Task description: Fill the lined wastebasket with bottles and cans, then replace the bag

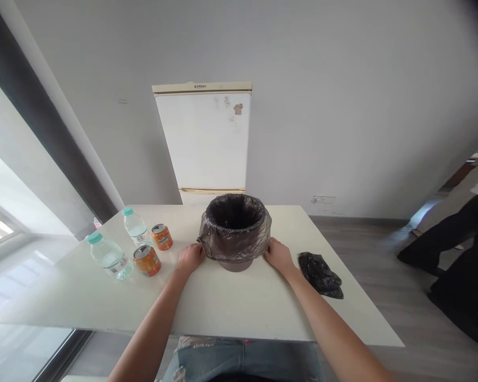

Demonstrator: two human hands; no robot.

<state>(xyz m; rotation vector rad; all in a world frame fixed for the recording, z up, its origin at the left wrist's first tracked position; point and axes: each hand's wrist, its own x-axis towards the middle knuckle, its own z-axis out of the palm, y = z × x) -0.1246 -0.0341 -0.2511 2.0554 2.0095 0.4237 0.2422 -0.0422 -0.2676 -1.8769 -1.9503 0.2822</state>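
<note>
A round bin (pixel 234 265) stands upright on the white table, lined with a dark translucent bag (pixel 235 241) folded down over its rim. My left hand (pixel 191 258) is closed at the left side of the bag, its fingers pinching the bag's edge. On the opposite side my right hand (pixel 279 255) has its fingers curled at the bag's lower edge, partly hidden behind it. A crumpled black bag (pixel 321 275) lies to the right of my right hand. Left of my left hand are two orange cans (pixel 147 260) and two clear bottles with green caps (pixel 110 255).
The white table (pixel 239 313) reaches from near my body towards a white fridge (pixel 209 140) by the grey wall. A person's dark-trousered legs (pixel 458 249) are at the far right, on the floor. A window is at the left.
</note>
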